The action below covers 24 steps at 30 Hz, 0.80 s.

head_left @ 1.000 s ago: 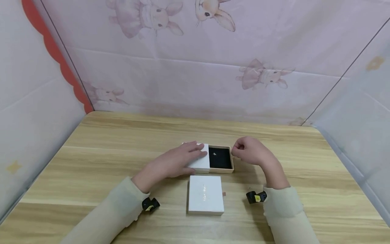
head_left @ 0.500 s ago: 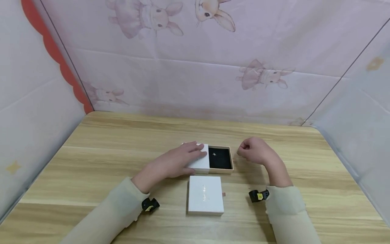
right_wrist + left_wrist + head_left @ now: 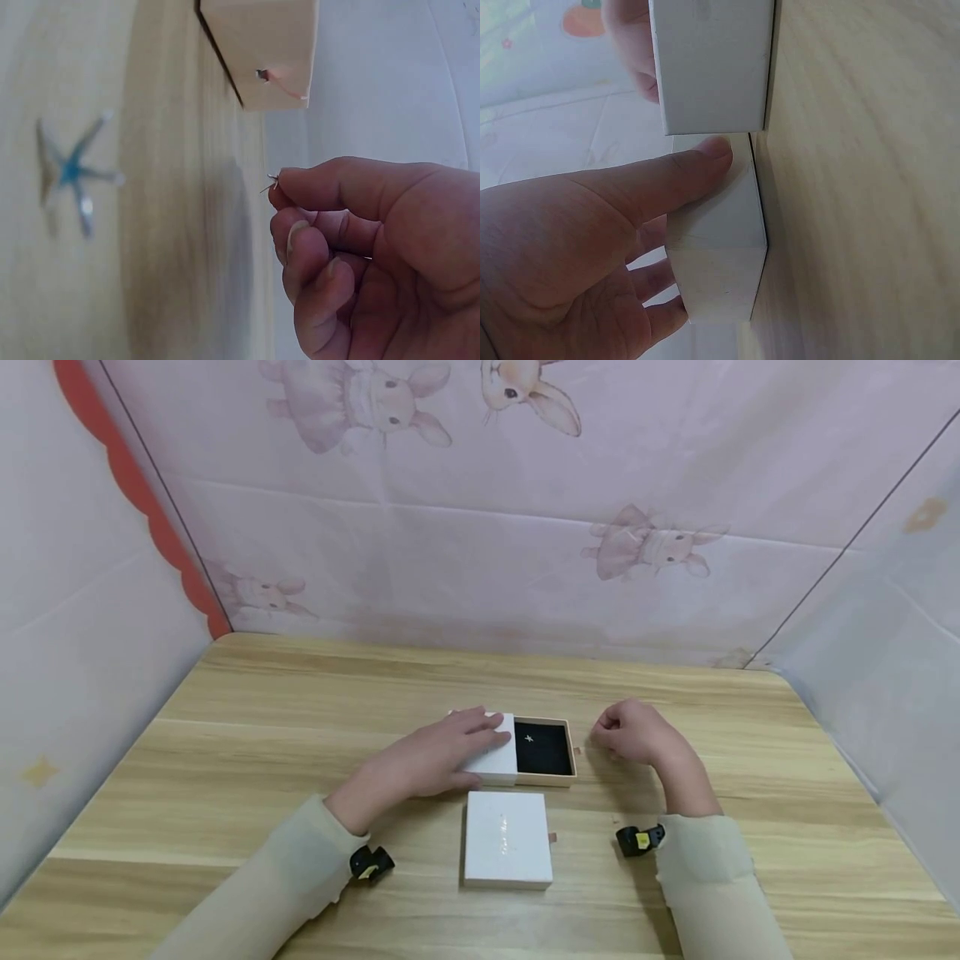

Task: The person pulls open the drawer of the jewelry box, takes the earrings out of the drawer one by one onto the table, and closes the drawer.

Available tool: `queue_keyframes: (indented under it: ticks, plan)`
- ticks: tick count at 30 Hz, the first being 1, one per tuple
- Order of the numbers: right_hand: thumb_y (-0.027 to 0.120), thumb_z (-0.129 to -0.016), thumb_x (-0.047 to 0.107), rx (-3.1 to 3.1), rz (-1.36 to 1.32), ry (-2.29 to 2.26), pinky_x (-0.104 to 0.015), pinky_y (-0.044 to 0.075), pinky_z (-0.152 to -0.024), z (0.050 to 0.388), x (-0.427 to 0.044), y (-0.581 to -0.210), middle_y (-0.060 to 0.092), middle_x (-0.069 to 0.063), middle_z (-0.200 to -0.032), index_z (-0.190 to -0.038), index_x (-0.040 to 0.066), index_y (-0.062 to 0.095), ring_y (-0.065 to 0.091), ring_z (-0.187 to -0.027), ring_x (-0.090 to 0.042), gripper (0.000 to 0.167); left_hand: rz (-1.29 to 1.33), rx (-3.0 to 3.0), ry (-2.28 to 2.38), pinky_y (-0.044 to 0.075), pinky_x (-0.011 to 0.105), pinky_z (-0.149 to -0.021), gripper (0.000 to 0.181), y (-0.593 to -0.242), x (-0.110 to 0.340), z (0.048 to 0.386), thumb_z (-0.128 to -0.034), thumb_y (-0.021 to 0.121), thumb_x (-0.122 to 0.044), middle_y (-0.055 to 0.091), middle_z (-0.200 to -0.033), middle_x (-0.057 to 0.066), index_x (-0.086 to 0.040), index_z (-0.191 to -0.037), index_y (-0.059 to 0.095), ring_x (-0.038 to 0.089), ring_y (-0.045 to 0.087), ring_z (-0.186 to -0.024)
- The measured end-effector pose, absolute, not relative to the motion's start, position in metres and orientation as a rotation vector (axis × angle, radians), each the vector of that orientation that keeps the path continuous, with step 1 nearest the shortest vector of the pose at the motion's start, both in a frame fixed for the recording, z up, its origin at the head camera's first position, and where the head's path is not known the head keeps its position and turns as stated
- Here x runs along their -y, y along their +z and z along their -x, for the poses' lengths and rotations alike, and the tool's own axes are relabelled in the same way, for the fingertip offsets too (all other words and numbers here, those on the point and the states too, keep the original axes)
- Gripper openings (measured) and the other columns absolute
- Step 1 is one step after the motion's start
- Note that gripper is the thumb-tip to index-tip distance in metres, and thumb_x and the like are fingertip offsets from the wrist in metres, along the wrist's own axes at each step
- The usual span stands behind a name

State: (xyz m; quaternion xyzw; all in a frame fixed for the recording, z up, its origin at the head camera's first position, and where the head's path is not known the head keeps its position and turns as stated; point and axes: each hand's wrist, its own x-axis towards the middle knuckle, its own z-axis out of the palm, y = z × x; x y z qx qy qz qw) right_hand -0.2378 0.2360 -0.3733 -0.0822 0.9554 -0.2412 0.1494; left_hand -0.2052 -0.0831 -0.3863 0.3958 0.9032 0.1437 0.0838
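Note:
In the head view, a white slide-out jewelry box has its tray pulled out to the right. On the black pad sits a tiny star-shaped piece. My left hand holds the sleeve, thumb against the near side and fingers over the top. Right of the tray, apart from it, my right hand pinches a small silver stud earring between thumb and index finger, its thin pin showing in the right wrist view. A blurred starfish-shaped piece with a blue centre lies on the table.
A second, closed white box with gold lettering lies just in front of the first, a pink tab on its right side. The wooden table runs back to a rabbit-printed curtain.
My right hand has moved off the tray's right edge, a short way to the right, uncovering the tray's pink tab. The left hand and both boxes stay where they were.

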Motion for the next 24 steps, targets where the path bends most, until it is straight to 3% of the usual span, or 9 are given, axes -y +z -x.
queue_keyframes:
  ticks: [24]
  plan:
    - [0.061, -0.097, 0.017, -2.715, 0.176, -0.691, -0.031, 0.049, -0.068, 0.238, -0.2367, -0.3787, 0.067, -0.005, -0.077, -0.092, 0.006, 0.071, 0.059, -0.069, -0.017, 0.017, -1.17, -2.699, 0.411, 0.02, 0.047, -0.123, 0.067, -0.3858, 0.0835, 0.2037, -0.0949, 0.07, -0.027, 0.027, -0.164, 0.003, -0.019, -0.154, 0.039, 0.029, 0.018, -0.153]
